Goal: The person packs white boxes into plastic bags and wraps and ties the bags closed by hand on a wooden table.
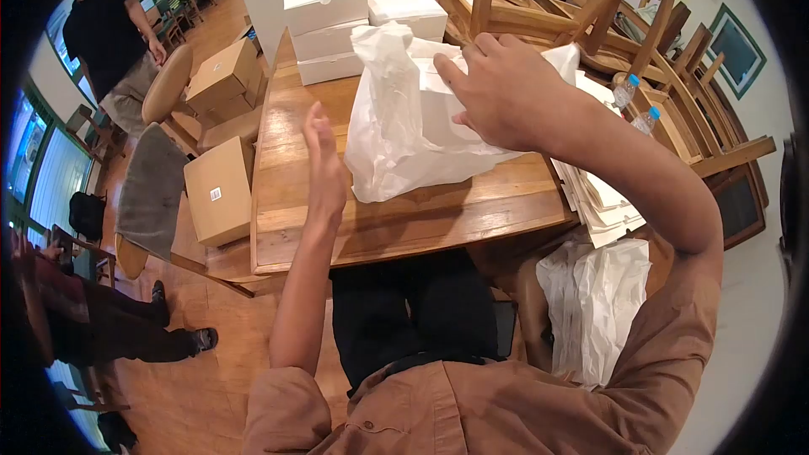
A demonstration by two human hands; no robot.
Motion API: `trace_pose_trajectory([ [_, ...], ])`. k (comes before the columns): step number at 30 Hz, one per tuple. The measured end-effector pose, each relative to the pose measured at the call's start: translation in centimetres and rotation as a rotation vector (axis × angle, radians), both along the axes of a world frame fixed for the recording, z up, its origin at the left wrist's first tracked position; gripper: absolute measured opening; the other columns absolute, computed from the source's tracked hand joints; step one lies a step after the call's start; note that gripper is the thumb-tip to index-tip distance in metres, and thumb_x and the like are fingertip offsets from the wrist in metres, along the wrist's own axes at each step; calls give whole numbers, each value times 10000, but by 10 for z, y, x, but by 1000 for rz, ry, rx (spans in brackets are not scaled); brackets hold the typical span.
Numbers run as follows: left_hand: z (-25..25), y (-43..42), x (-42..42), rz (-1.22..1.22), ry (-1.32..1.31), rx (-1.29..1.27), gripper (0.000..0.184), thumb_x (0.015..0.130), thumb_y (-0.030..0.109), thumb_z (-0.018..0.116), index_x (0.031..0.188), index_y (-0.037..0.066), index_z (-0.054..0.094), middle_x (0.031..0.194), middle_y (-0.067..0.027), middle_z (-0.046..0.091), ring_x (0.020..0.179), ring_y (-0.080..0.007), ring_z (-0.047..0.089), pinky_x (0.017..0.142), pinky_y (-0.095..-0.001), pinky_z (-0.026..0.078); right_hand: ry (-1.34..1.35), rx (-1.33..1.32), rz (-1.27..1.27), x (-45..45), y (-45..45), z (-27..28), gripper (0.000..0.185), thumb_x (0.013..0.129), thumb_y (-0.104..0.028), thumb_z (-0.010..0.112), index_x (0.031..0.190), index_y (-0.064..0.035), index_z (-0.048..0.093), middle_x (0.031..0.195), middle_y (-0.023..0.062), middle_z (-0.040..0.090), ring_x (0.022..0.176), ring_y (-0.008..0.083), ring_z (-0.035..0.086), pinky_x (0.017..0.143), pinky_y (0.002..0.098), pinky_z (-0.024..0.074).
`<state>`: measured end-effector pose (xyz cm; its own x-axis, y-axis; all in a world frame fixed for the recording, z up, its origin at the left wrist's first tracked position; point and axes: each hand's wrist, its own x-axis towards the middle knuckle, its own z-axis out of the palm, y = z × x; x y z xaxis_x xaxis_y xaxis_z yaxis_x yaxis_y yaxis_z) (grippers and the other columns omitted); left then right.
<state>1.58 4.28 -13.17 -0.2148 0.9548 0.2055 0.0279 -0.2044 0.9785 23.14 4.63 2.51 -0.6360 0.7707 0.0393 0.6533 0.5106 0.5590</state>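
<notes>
A white plastic bag (392,131) stands on the wooden table (404,232), with a white box (442,109) partly visible inside it. My right hand (501,88) is over the bag's right side, fingers bent down at the box; what the fingertips touch is hidden. To the left of the bag, my left hand (323,152) is raised above the table, fingers extended and seen edge-on, with nothing in it. Stacked white boxes (329,25) sit behind the bag.
Flat cardboard pieces (602,206) and two bottles (645,120) are at the right. White bags (594,303) hang below them. Upturned wooden chairs (581,13) stand behind. Brown cartons (221,190) rest on chairs at left, near two people (105,34).
</notes>
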Motion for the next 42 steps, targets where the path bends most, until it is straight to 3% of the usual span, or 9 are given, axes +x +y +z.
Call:
trace_pose_trajectory([
  [4, -26, 8, 8, -262, -223, -114, 925, 962, 792, 231, 1618, 160, 69, 1586, -196, 316, 1461, -349, 335, 1197, -509, 232, -22, 92, 41, 0, -4, -3, 588, 972, -405, 600, 1372, 20, 528, 1004, 196, 697, 1050, 322, 632, 872, 413, 472],
  [14, -83, 20, 33, -132, -70, 18, 843, 1034, 643, 326, 1581, 23, 163, 1582, -248, 293, 1472, -344, 301, 1212, -430, 215, 263, 23, -123, -5, 7, -31, 481, 1001, -352, 535, 1238, 64, 584, 885, 222, 713, 879, 375, 691, 768, 479, 566],
  [19, -94, 20, 42, -8, 57, 127, 767, 1065, 531, 393, 1530, -67, 273, 1555, -297, 315, 1463, -384, 293, 1210, -435, 203, 412, -366, -269, 0, 15, -22, 561, 984, -367, 506, 1287, 103, 548, 1010, 319, 691, 1019, 473, 665, 900, 510, 533],
  [23, -94, 11, 45, -39, 18, 111, 724, 1072, 505, 395, 1510, -65, 303, 1488, -294, 372, 1397, -401, 350, 1183, -468, 235, 493, -411, -357, 8, 23, -24, 580, 1013, -409, 443, 1184, 116, 619, 1075, 360, 664, 1090, 480, 637, 1028, 511, 459],
  [27, -96, 12, 42, -51, 62, 108, 728, 1063, 520, 409, 1506, -50, 313, 1452, -296, 392, 1361, -408, 374, 1168, -481, 250, 518, -415, -376, 16, 30, -26, 580, 1037, -402, 402, 1277, 95, 577, 1041, 373, 662, 1076, 504, 628, 1019, 526, 450],
  [31, -28, -7, 24, 159, 273, 84, 768, 1048, 543, 435, 1504, -60, 299, 1455, -301, 384, 1380, -402, 361, 1172, -485, 247, 551, -420, -377, 21, 28, -37, 595, 1042, -382, 387, 1398, 88, 458, 1079, 381, 650, 1088, 508, 621, 1022, 526, 448],
  [36, 17, -16, 12, -34, 227, 192, 886, 1028, 608, 420, 1516, -104, 218, 1562, -320, 252, 1479, -404, 243, 1212, -468, 195, 562, -497, -416, 43, 47, -57, 668, 1042, -356, 360, 1508, 111, 254, 1166, 419, 605, 1137, 529, 595, 1034, 523, 443],
  [40, -60, 9, 18, -40, 192, 29, 940, 1022, 625, 416, 1548, -102, 133, 1595, -327, 191, 1502, -406, 198, 1226, -444, 167, 589, -571, -385, 62, 68, -77, 649, 1035, -284, 402, 1518, 110, 221, 1187, 434, 586, 1136, 533, 594, 1042, 514, 435],
  [42, -83, 9, 25, -227, 18, -44, 956, 1021, 655, 374, 1593, -26, 26, 1631, -268, 159, 1526, -351, 156, 1231, -424, 138, 559, -589, -373, 58, 71, -75, 659, 1014, -288, 453, 1508, 100, 253, 1194, 407, 600, 1132, 535, 595, 1035, 509, 443],
])
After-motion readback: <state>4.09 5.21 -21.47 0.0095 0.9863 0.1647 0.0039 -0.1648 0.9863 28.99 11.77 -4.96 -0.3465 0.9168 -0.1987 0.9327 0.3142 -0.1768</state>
